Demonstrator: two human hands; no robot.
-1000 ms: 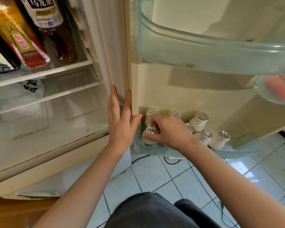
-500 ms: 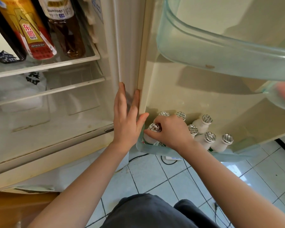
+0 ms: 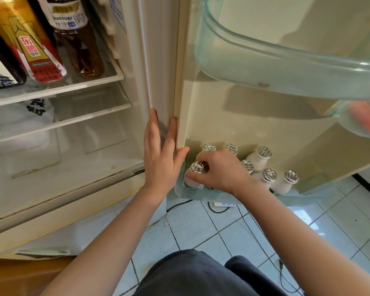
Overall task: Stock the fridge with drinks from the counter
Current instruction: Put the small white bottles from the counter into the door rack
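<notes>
Foil-capped bottle [image 3: 195,175], small and white, stands upright in the left corner of the lower door bin [image 3: 214,196], just right of the middle of our view. Our right hand [image 3: 221,174] grips it, fingers and thumb curled round the neck under the cap. The other bottles [image 3: 265,159] stand in the same bin toward three o'clock from it, and we count six more caps, some partly behind the hand. At nine o'clock from the bottle our left hand [image 3: 160,165] holds nothing: its straight fingers press flat on the seam between fridge body and open door, the thumb spread toward one o'clock. The upper door bin [image 3: 265,67] sits at one o'clock. On the inner shelf [image 3: 51,90] at eleven o'clock stand a dark tea bottle [image 3: 79,43] and a yellow-and-red bottle [image 3: 30,48]. White floor tiles [image 3: 201,227] lie at six o'clock.
</notes>
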